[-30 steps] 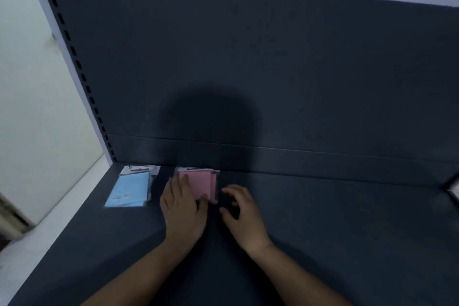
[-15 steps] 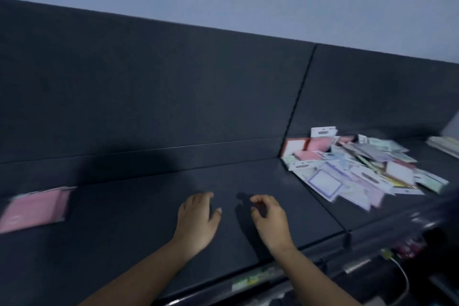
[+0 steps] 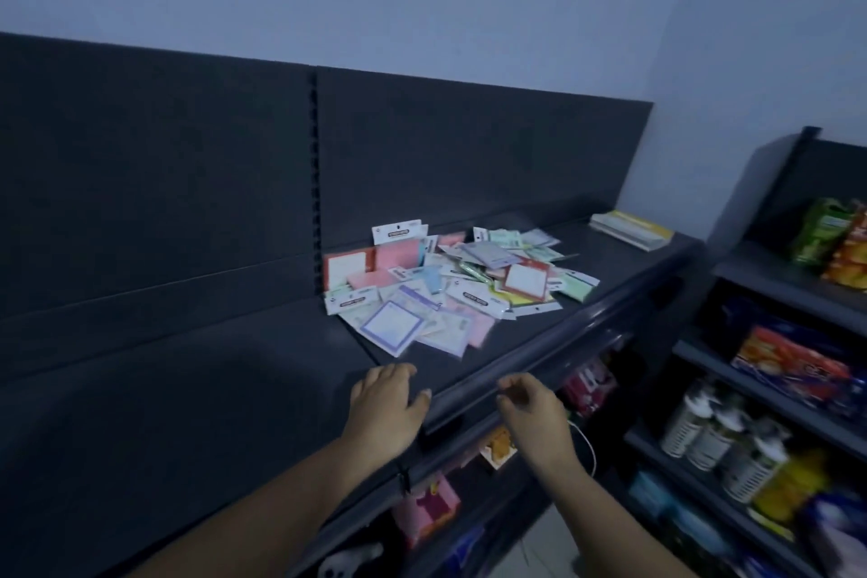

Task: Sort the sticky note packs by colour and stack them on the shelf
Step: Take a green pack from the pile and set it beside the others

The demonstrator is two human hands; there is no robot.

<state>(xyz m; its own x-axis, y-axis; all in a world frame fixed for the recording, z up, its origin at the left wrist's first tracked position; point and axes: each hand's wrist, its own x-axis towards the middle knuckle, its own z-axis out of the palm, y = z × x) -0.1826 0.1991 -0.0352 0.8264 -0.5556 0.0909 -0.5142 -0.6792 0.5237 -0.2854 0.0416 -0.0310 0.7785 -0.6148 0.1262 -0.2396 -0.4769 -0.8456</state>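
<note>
By the shelf (image 3: 234,390) front edge, the left hand (image 3: 387,406) is flat, the right hand (image 3: 532,411) loosely curled; both empty.

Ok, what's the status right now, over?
Left hand open, empty. Right hand loosely curled, empty. Sticky note packs piled unsorted on shelf. Nothing between hands and pile.

you see glossy plastic-wrapped paper sticky note packs (image 3: 450,282) on a matt dark shelf (image 3: 187,390).
</note>
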